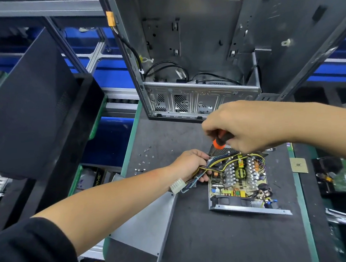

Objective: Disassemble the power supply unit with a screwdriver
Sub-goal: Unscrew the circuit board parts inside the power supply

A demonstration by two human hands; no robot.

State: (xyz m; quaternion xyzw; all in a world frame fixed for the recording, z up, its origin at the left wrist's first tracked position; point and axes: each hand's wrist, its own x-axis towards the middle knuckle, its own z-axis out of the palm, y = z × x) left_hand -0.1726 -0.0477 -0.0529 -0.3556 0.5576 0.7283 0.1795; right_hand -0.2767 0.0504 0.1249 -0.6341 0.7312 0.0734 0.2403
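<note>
At the lower left, a black sleeve (28,254) leads to the left hand (188,165), which grips the cable bundle (211,167) beside the open power supply (239,179) at the centre. The right hand (245,126) just above holds the orange screwdriver (219,142). Both sit on a dark mat (219,241); loose screws (144,160) lie to the left, and a computer case (191,45) stands behind. A box at the left reads "PRIME" (98,177).

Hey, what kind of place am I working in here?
Probably an electronics teardown or recycling bench: a stripped computer case stands on the mat, an opened power supply lies before it, and loose screws sit nearby.
</note>
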